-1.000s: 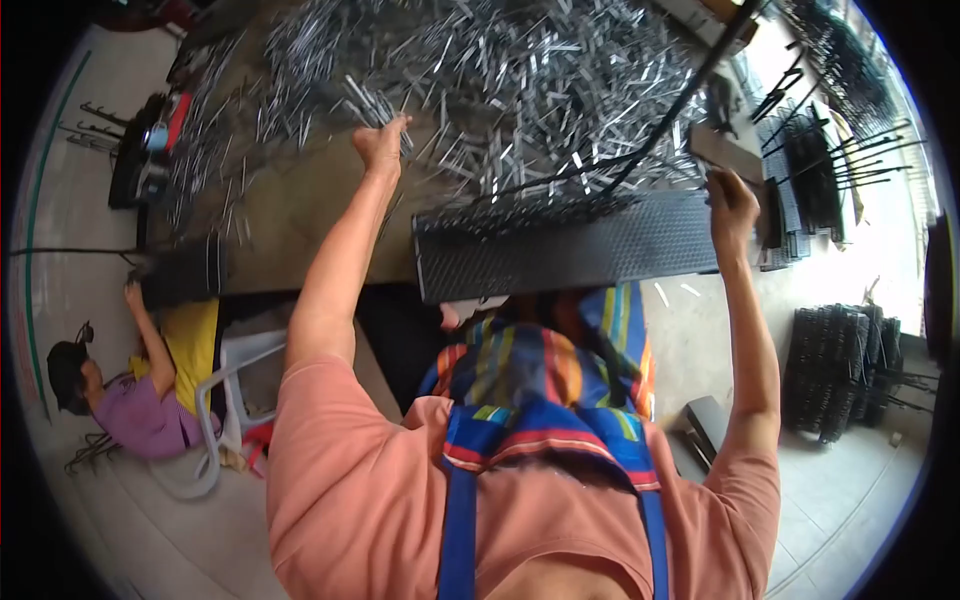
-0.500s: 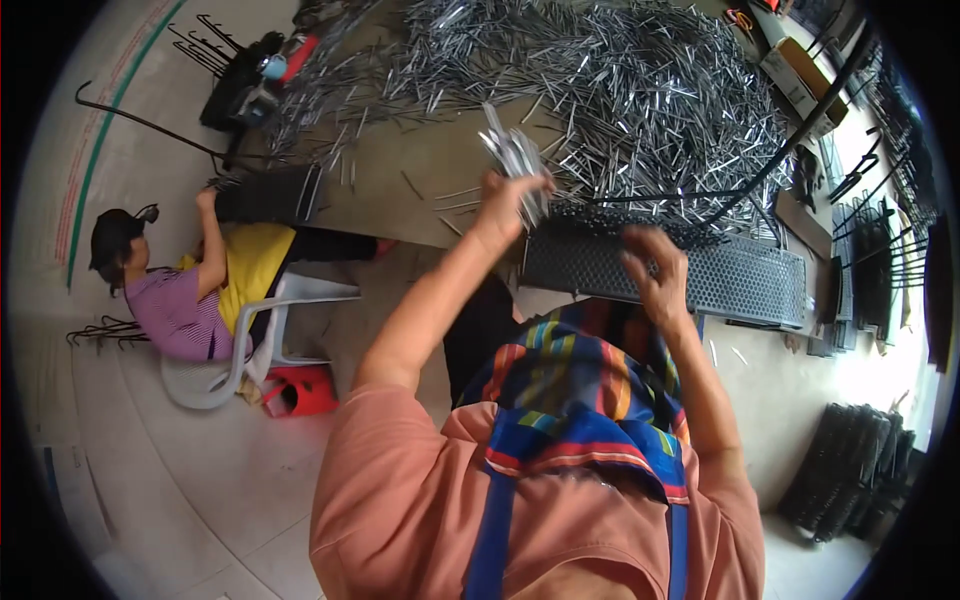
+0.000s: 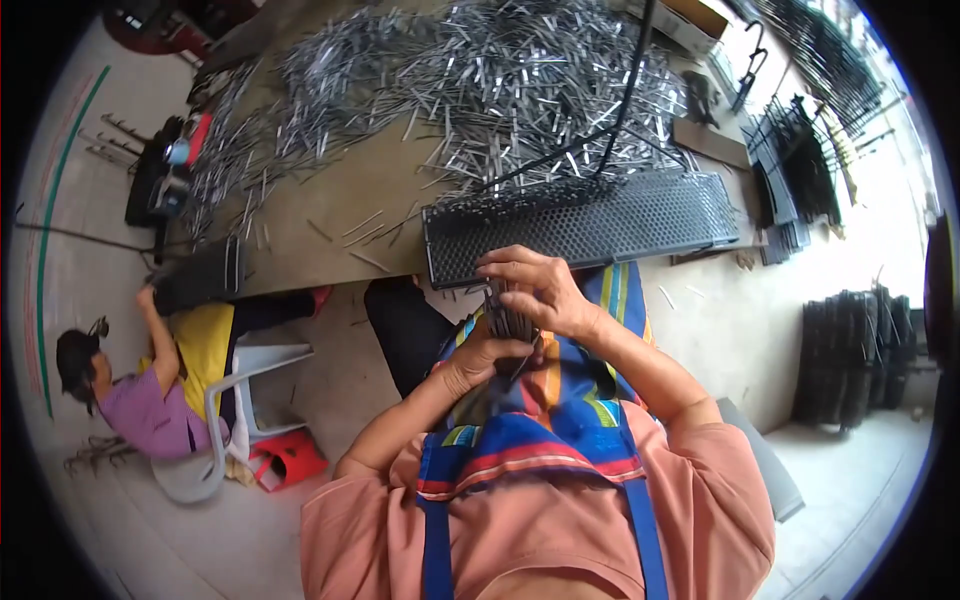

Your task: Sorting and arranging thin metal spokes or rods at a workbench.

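Observation:
A bundle of thin grey metal strips [image 3: 508, 318] stands over my lap, gripped from below by my closed left hand [image 3: 478, 358]. From the upper right my right hand [image 3: 550, 292] bends its fingers around the bundle's upper end, partly hiding it. Just beyond both hands lies a dark perforated metal panel [image 3: 600, 232] along the table's near edge. A long dark rod [image 3: 630, 90] rises above the panel. The loose pile of metal strips [image 3: 520, 100] spreads over the table behind it.
At the left a co-worker [image 3: 150, 390] sits on a grey plastic chair [image 3: 215, 440], holding a dark panel [image 3: 205, 275]. A red bag [image 3: 288, 460] rests on the floor. Stacked dark racks [image 3: 845, 355] stand at the right. A cardboard box [image 3: 690, 22] sits on the table's far right.
My left hand has brought the strips back from the table to my lap. My right hand has come left from the panel onto the bundle. The view has shifted.

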Action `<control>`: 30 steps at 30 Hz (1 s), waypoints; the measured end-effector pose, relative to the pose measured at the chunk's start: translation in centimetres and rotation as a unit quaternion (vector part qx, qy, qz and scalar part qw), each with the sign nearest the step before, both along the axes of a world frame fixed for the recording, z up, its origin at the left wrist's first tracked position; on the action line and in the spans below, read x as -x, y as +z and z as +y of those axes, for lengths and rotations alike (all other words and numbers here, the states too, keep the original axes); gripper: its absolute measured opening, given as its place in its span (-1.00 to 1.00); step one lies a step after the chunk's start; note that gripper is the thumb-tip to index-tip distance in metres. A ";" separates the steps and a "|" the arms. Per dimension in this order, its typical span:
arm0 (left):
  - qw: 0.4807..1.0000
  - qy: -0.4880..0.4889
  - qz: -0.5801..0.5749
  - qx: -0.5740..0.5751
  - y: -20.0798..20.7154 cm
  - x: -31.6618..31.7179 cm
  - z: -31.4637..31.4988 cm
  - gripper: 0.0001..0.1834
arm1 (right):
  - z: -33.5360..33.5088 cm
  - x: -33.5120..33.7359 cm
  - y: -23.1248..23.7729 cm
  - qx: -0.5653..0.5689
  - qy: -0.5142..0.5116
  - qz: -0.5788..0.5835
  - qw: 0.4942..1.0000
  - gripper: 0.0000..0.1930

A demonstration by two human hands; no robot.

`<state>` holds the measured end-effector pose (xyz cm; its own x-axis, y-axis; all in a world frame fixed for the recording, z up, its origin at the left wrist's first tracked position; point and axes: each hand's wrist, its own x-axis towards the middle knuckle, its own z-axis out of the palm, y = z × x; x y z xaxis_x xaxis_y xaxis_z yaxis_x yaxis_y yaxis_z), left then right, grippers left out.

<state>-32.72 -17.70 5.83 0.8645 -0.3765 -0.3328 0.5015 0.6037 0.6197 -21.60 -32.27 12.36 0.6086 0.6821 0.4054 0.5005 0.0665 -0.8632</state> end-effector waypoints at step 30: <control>0.988 0.065 0.088 -0.109 -2.5 -3.4 -0.2 -0.53 | -1.0 -3.8 -4.8 -0.112 -0.343 0.334 0.871 -0.88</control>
<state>-29.32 -17.90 3.29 0.8229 -0.1681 -0.5427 0.5392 0.5320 0.6529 -17.78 -33.25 7.60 0.9928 0.0136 -0.1192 -0.1199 0.1536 -0.9808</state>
